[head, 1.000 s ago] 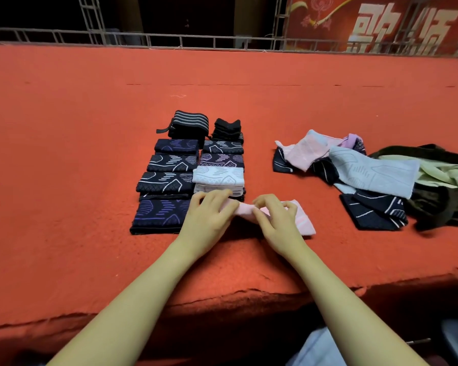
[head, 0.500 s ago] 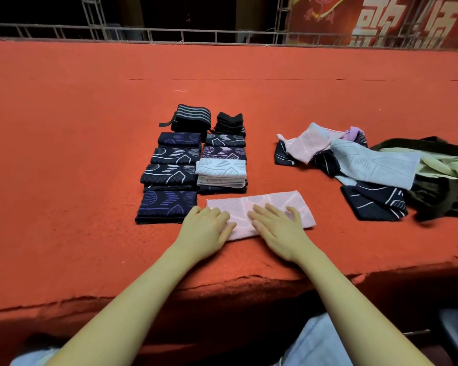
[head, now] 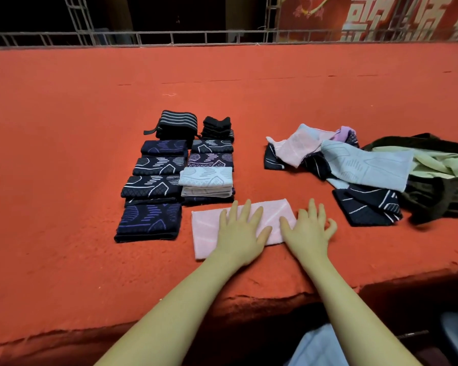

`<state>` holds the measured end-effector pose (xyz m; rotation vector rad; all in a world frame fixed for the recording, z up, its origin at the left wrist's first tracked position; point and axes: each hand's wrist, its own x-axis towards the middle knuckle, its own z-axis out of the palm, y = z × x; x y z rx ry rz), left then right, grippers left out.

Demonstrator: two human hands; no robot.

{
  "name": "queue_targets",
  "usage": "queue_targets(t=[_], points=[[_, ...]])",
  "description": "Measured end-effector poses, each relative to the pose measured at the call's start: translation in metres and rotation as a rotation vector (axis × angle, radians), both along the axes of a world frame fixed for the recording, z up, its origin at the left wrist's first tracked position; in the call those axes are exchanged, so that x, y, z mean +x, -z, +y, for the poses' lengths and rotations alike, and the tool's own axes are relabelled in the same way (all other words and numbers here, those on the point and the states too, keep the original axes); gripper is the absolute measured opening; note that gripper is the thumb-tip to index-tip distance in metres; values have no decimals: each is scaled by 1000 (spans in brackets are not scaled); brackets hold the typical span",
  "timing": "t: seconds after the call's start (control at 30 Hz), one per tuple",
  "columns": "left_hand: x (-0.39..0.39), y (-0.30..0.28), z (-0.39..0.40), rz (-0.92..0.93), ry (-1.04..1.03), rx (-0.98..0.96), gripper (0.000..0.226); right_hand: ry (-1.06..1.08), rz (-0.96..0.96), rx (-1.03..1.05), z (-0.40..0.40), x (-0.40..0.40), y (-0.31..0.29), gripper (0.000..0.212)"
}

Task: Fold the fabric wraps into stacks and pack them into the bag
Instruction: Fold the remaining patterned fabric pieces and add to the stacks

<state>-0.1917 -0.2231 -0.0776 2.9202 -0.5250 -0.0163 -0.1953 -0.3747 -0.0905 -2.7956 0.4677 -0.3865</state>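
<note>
Both hands have slid apart since half a second ago: left hand [head: 239, 232] and right hand [head: 308, 231] press flat, fingers spread, on the pale pink rectangular fabric wrap [head: 209, 228] near the red felt worktop [head: 64, 159] edge.

Red-orange felt-covered platform [head: 64, 180], frayed and cracked along the near edge. Grey metal truss railing [head: 169, 39] across the far edge, darkness behind. Red banner [head: 315, 17] with large pale characters at upper right. Pale blue cloth [head: 315, 347] below the near edge.

Left hand [head: 239, 231] flat, fingers spread, right hand [head: 308, 231] flat beside it
</note>
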Motion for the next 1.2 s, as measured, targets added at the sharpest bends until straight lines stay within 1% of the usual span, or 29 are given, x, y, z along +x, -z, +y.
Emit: queue_targets(t=[0.07, 0.13, 0.2, 0.27, 0.33, 0.43, 0.47, 0.53, 0.63, 0.73, 0.77, 0.83, 0.9, 0.93, 1.03, 1.07, 1.13, 1.2], points=[[4, 8, -7, 24, 7, 6, 99, -23, -15, 0, 0, 1, 2, 46], [9, 9, -9, 27, 0, 4, 93, -36, -20, 11, 0, 4, 0, 46], [13, 10, -9, 27, 4, 13, 83, -33, -3, 28, -3, 8, 1, 47], [13, 10, -10, 17, 13, 19, 84, -39, -22, 56, -3, 8, 4, 45], [11, 10, -11, 0, 14, 34, 89, -72, -122, 70, 0, 7, 6, 41], [9, 9, -9, -8, 27, 33, 91, -135, -425, 68, 4, 2, 4, 29], [9, 9, -6, -8, 39, 34, 91, -152, -497, 76, 4, -1, 2, 24], [7, 6, 2, -6, 49, 37, 87, -174, -584, 66, 4, -6, -4, 20], [3, 6, 19, 8, 10, 50, 63, -154, -574, 65, 7, -7, -5, 28], [0, 8, 29, -17, -16, 66, 58, -124, -519, 100, 7, -3, -1, 37], [0, 7, 28, -30, -21, 67, 58, -116, -481, 142, 8, -3, -3, 34], [-1, 8, 27, -38, -40, 80, 58, -82, -397, 275, 9, -5, -7, 21], [-3, 7, 31, -38, -74, 110, 59, -56, -398, 331, 11, -8, -9, 9], [-5, 8, 36, -54, -98, 128, 60, -62, -422, 337, 13, -9, -10, 7], [-12, 9, 57, -212, -203, 126, 70, -134, -534, 335, 22, -9, -17, 6], [-15, 11, 65, -267, -222, 130, 68, -184, -576, 316, 26, -9, -20, 8], [-19, 10, 76, -279, -256, 124, 65, -312, -635, 264, 39, -7, -27, 14], [-22, 8, 82, -272, -280, 112, 67, -436, -602, 191, 54, -3, -29, 12]])
